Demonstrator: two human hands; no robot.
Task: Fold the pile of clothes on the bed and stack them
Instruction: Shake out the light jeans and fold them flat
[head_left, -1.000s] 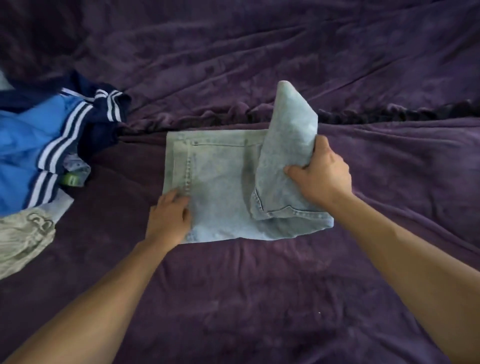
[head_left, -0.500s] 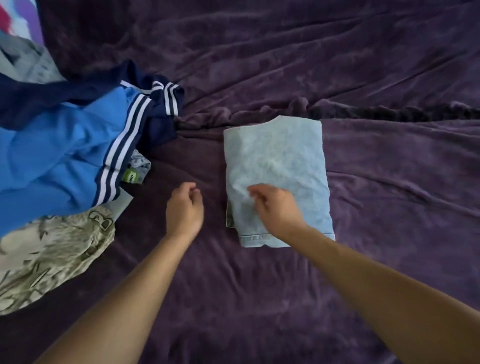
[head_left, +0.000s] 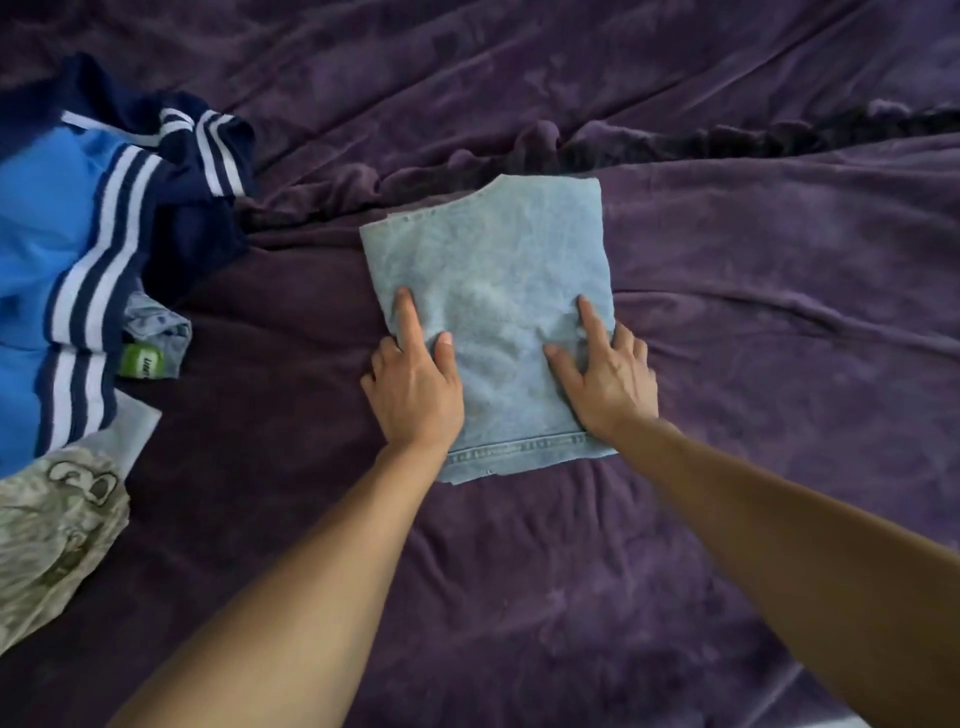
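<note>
A pair of light blue jeans (head_left: 493, 270) lies folded into a compact rectangle in the middle of the purple bedspread (head_left: 727, 312). My left hand (head_left: 413, 387) rests on its left edge, forefinger and thumb stretched out flat on the denim. My right hand (head_left: 605, 376) presses its right edge with straight, spread fingers. The pile of unfolded clothes lies at the left: a blue and navy garment with white stripes (head_left: 78, 249) on top, and a pale green printed garment (head_left: 52, 535) below it.
A small denim piece with a green label (head_left: 150, 348) pokes out from under the striped garment. A ridge of bunched dark blanket (head_left: 727, 140) runs across the bed behind the jeans. Bare bedspread stretches to the right of the jeans and in front of them.
My right hand laid the raised half of the jeans over, finishing the fold. Both hands have since come down flat on the folded jeans, one at each side edge.
</note>
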